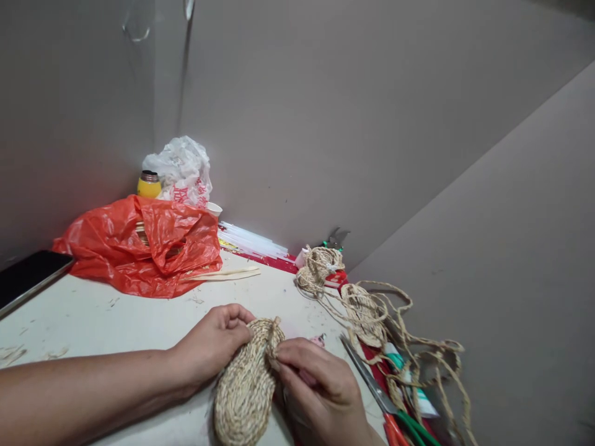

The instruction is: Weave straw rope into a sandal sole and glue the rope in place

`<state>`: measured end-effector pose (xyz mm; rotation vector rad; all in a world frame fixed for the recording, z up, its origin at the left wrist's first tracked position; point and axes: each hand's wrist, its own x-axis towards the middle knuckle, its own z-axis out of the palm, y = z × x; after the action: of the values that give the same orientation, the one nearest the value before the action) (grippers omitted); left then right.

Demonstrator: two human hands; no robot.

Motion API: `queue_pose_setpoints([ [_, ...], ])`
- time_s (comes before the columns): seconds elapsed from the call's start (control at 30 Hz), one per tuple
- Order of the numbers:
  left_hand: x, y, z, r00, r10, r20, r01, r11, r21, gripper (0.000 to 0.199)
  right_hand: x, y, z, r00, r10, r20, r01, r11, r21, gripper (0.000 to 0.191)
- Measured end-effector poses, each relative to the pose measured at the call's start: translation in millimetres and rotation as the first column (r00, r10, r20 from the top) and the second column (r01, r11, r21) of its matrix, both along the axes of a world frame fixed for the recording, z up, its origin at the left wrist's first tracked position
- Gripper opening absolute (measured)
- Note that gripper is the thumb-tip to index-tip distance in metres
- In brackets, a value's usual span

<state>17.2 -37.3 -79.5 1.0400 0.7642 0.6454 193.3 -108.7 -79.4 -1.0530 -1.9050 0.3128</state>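
Observation:
A woven straw-rope sole [244, 390], oval and made of coiled braided cord, stands tilted over the table at the bottom middle. My left hand [216, 344] grips its upper left edge, with thumb on the near face and fingers curled behind. On the opposite side, my right hand [320, 384] pinches the upper right edge between thumb and fingers, where a short strip of cord runs along the rim. The lower part of my right hand leaves the picture. Just right of that hand lie scissors [379, 387] with red and green handles, blades pointing away.
Straw rope [367, 313] lies in loops along the right side, with a coiled bundle [320, 266] behind. A red plastic bag [116, 248] holds straw strips at the left. Glue sticks [253, 240], a yellow jar [149, 184], a white bag [183, 167] and a phone [32, 279] surround the table [153, 322].

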Motion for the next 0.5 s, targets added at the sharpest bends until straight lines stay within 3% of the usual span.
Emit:
queue_pose_setpoints([
  [0.13,0.3,-4.4,-0.1,1.000,-0.014,0.004,0.014,1.000,-0.020,0.015,-1.1,-1.1,-1.0,0.995,0.034,0.096,-0.045,0.992,0.115,0.034],
  [0.27,0.5,-5.0,-0.3,0.998,-0.056,0.008,0.056,0.998,-0.022,0.022,0.1,0.8,-2.2,0.987,0.038,0.155,-0.056,0.992,0.117,0.031],
  [0.5,-0.5,-5.8,6.7,0.999,-0.026,0.040,0.028,0.998,-0.056,0.027,0.3,0.4,-3.5,0.978,-0.023,0.205,-0.003,0.992,0.129,0.028],
])
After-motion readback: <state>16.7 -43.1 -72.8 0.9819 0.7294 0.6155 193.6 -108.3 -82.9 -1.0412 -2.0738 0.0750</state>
